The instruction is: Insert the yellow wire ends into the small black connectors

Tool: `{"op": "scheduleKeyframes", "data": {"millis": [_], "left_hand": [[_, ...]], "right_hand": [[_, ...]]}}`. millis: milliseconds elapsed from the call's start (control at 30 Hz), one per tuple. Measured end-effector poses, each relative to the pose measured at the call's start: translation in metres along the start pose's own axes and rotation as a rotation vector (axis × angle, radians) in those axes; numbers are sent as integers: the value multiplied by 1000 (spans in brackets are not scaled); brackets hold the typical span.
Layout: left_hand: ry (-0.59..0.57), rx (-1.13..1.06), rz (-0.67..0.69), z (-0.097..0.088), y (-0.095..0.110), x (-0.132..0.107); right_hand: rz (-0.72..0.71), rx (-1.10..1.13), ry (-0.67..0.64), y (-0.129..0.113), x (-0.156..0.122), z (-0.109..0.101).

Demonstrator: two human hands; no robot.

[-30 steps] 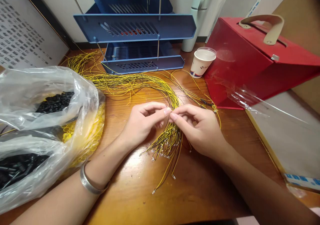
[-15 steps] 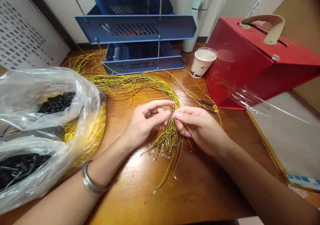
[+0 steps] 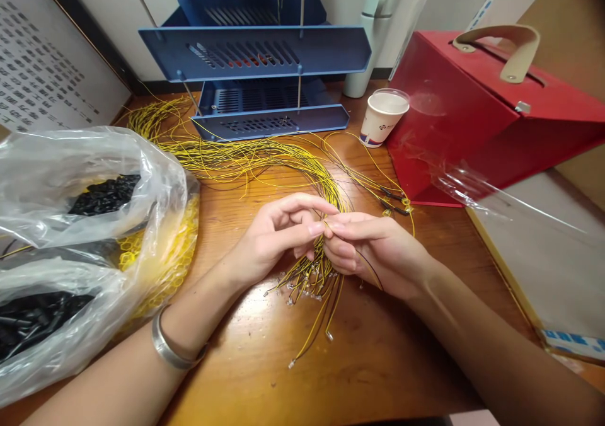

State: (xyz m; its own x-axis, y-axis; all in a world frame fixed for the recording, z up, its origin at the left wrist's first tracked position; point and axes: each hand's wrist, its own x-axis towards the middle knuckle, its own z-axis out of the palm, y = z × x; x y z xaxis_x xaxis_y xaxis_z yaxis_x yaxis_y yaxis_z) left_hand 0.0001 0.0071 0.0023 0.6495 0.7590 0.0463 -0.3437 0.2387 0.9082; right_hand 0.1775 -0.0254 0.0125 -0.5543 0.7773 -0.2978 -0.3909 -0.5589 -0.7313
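My left hand and my right hand meet fingertip to fingertip over a bundle of thin yellow and black wires. Both hands are in a pinch. A thin wire runs from my right fingers and curves down across that palm. The left thumb and forefinger close at the same spot, on what looks like the wire's end, though the fingertips mostly hide it. Beneath the hands the bundle fans out into loose ends with small clear tips.
Plastic bags with black pieces and yellow rings lie left. Behind stand a blue tray rack, paper cup and pale bottle. A red box is right, near wires with black sleeves.
Both hands have shifted slightly down and their fingertips press closer together. The right hand has turned a little, and the wire hanging from it now arcs further right.
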Motion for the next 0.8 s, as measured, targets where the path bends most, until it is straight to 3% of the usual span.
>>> {"op": "scheduleKeyframes", "data": {"millis": [200, 400, 800], "left_hand": [[-16, -12, 24, -1, -2, 1], [45, -15, 12, 0, -3, 3], [321, 112, -26, 1, -5, 8]], "right_hand": [[13, 17, 17, 0, -1, 1], [-22, -40, 51, -3, -1, 4], [-191, -279, 304, -2, 1, 6]]}}
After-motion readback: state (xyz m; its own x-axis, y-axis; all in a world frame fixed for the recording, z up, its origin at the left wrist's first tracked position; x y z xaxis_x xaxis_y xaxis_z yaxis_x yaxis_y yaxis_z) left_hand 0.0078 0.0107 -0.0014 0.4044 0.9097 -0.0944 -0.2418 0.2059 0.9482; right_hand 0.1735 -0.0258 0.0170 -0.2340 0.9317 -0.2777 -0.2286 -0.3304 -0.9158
